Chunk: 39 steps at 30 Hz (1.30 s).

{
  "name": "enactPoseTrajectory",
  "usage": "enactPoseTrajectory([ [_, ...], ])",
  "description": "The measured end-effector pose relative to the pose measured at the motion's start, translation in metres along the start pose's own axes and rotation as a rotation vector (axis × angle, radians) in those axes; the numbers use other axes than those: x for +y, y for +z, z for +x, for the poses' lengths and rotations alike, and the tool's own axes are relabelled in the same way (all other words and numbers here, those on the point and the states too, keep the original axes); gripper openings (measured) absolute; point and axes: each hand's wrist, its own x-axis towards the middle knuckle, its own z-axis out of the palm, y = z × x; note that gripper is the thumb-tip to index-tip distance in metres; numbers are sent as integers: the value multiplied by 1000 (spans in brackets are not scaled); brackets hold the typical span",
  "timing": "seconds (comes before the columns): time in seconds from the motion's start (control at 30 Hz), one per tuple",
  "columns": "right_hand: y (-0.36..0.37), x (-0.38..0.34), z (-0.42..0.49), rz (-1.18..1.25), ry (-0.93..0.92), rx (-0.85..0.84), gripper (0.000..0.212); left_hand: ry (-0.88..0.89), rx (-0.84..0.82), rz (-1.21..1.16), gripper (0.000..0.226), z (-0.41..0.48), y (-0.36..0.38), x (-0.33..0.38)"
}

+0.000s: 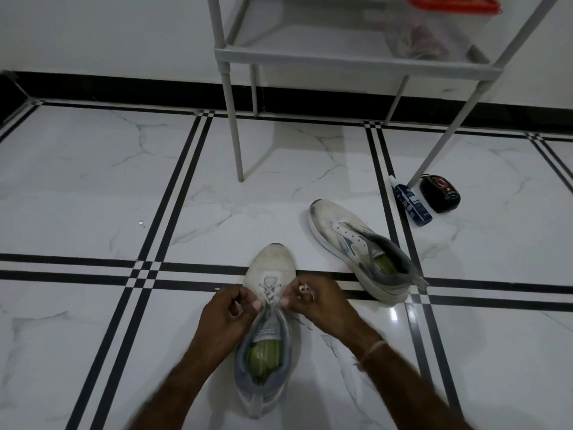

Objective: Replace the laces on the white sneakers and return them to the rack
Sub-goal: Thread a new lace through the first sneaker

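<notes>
Now my left hand (pixel 228 308) and right hand (pixel 313 301) each pinch the thin white lace (pixel 270 290), to draw it evenly snug across the white mesh sneaker (pixel 273 262) between them.

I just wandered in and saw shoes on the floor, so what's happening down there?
A person is lacing a white sneaker that stands on the tiled floor in front of them. The left hand and the right hand each pinch part of the lace, which crosses only the lower eyelets so far. The second sneaker lies to the right and appears unlaced. Neither is on the grey rack yet; a blue tube and a black tin sit by its leg.
</notes>
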Motion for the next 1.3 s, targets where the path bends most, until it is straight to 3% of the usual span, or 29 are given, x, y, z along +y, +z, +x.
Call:
enactPoseTrajectory([
  [0.07,6,4,-1,-87,-30,20,20,-9,-5,22,12,0,-1,-4],
  [0.13,9,3,-5,-7,-28,22,21,-21,-21,-42,14,1,-3,-5],
  [0.23,10,1,-13,287,101,35,25,-165,-65,-310,16,0,-6,5],
  [0.5,9,2,-14,436,206,117,32,-491,35,-787,40,1,10,35],
  [0.6,13,3,-13,684,290,144,30,-524,78,-812,42,6,14,33],
  [0.7,18,3,-13,881,356,175,31,-521,94,-798,30,9,19,29],
  [0.87,24,7,-10,898,403,234,28,-535,52,-754,31,13,18,26],
  [0.97,28,5,-12,780,397,233,26,-517,54,-715,30,14,18,27],
  [1.07,12,0,-11,343,276,269,13,-374,55,-480,30,11,18,28],
  [1.17,-18,-8,-3,178,205,266,39,-312,52,-365,28,11,17,30],
  [1.3,-28,-7,6,-255,-141,335,26,-288,83,-332,26,13,18,22],
])
